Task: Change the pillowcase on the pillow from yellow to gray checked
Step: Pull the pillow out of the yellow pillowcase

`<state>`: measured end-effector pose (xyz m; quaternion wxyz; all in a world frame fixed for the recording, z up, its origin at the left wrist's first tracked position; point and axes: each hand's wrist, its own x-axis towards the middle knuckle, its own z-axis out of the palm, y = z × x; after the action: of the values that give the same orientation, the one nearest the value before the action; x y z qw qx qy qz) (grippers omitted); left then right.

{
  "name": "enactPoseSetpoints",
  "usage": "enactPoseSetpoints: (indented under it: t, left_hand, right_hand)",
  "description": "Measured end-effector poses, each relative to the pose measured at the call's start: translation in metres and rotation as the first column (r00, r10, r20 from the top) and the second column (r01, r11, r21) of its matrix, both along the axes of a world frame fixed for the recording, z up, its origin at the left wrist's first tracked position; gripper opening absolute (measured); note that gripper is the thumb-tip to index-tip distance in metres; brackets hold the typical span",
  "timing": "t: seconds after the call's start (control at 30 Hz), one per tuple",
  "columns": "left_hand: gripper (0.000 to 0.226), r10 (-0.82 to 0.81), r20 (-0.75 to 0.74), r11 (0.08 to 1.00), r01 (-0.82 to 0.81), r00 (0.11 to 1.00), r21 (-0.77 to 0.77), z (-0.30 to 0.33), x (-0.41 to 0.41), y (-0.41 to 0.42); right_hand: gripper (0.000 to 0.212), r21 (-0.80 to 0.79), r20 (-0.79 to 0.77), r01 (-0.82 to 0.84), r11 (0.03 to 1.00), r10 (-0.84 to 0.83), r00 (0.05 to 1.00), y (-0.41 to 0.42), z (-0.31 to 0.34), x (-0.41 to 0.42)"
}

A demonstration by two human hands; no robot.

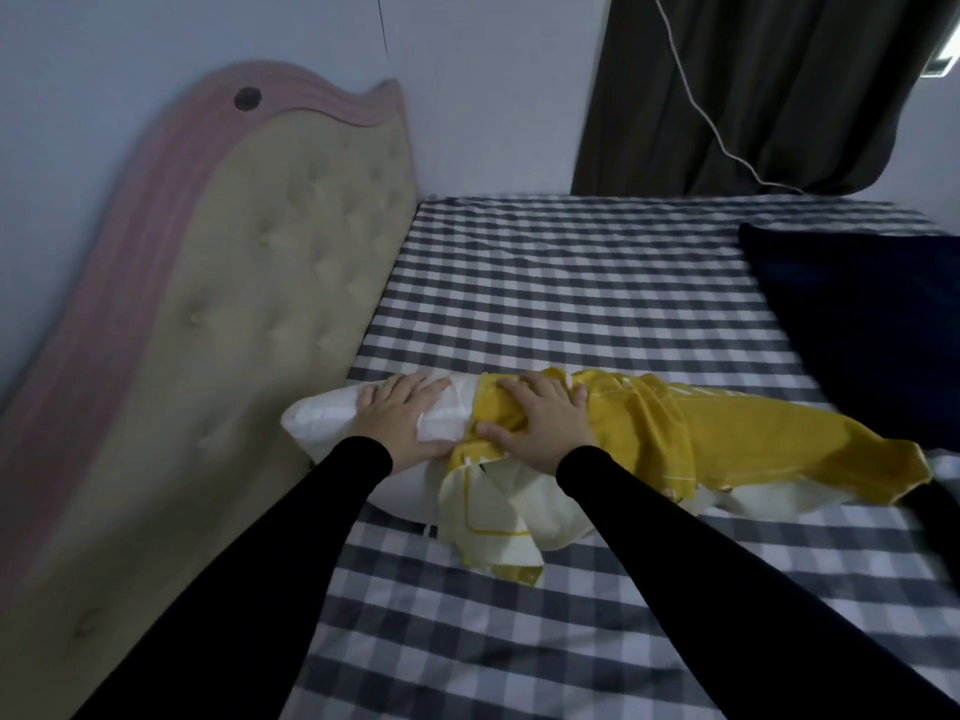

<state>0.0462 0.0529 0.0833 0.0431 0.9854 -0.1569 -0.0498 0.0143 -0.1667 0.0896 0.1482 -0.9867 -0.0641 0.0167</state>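
Pillow (332, 418): white, lying across the bed (597, 283) close to the headboard (249, 283), left end bared, rest wrapped.

Yellow pillowcase (753, 433): bunched at mid-pillow, pulled partway toward the right end; pale inner face turned out and hanging in folds over the near side; yellow corner trailing off at far right.

Left hand (400, 415): laid palm-down on the bared white end of the pillow, fingers (415, 389) straight and spread, released, grasping nothing; thumb low on the near side, close to the gathered yellow edge.

Right hand (540, 423): on the bunched rim of the pillowcase, fingers (524, 387) curled over the top fold, thumb pressed into the cloth below, yellow fabric clenched between them.

Sleeves (701, 563): black, long, both arms, reaching in from the lower edge.

Bed sheet: gray-and-white checked, covering the mattress under the pillow.

Headboard: tufted beige panel with pink wavy border, at left.

Dark blue cloth (872, 324): on the bed at right, well apart from the hands.

Curtain (753, 85): dark, behind the bed; white cable (696, 101) hanging in front of it.
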Motion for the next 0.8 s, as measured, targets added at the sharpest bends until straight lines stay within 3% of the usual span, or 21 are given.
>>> enactPoseSetpoints:
  t: [0.07, 0.17, 0.33, 0.6, 0.8]
  left_hand:
    - [0.101, 0.006, -0.024, 1.0, -0.006, 1.0, -0.011, -0.003, 0.002, 0.004]
    - [0.111, -0.018, -0.039, 1.0, 0.019, 0.999, 0.021, -0.005, 0.001, 0.001]
    - [0.118, -0.006, -0.023, 1.0, 0.005, 1.0, -0.003, -0.009, 0.005, -0.005]
    - [0.079, 0.045, -0.1, 0.998, -0.048, 0.994, -0.034, -0.006, 0.006, -0.012]
    - [0.049, 0.003, -0.174, 0.994, -0.023, 0.985, -0.111, 0.038, 0.006, -0.013]
  right_hand:
    - [0.093, -0.034, -0.052, -0.03, 0.999, 0.028, 0.998, -0.007, -0.007, 0.004]
    - [0.102, -0.048, -0.049, -0.044, 0.998, 0.041, 0.998, -0.025, -0.019, 0.005]
    - [0.1, -0.022, -0.008, -0.037, 0.999, 0.037, 0.999, -0.05, -0.036, 0.002]
    - [0.088, -0.076, 0.023, -0.046, 0.996, 0.047, 0.999, -0.076, -0.041, -0.007]
    - [0.085, -0.074, 0.148, -0.071, 0.995, 0.081, 0.986, -0.102, -0.03, -0.015]
